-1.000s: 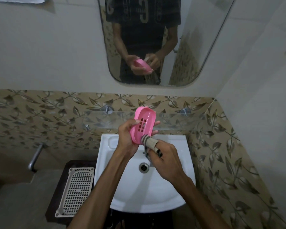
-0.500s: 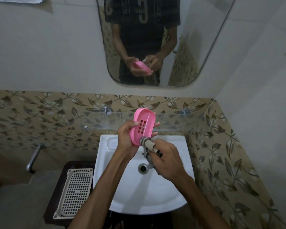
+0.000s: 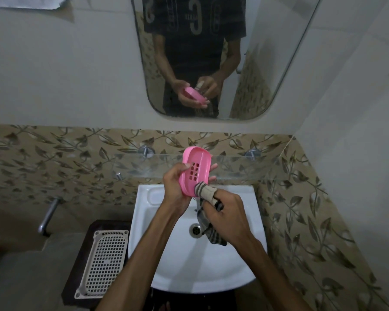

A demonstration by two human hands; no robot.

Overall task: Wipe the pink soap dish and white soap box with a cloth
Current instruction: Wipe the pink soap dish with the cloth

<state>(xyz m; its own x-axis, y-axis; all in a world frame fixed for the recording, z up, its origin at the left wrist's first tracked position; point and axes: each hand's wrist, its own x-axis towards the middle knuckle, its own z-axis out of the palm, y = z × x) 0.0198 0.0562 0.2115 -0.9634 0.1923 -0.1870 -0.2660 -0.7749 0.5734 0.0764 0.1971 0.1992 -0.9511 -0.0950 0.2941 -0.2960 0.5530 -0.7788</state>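
Above the white ceramic basin [image 3: 245, 261], the left hand [image 3: 175, 187] clasps the tilted pink slotted plastic soap dish [image 3: 194, 170] while the right hand [image 3: 228, 212], fingers curled, presses the checked cloth [image 3: 206, 191] against its lower end; excess pressure could lever the dish loose into the basin.

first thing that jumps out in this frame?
The pink soap dish, held up over the white sink by the left hand. The right hand presses a cloth against its lower end. Above, the mirror reflects both.
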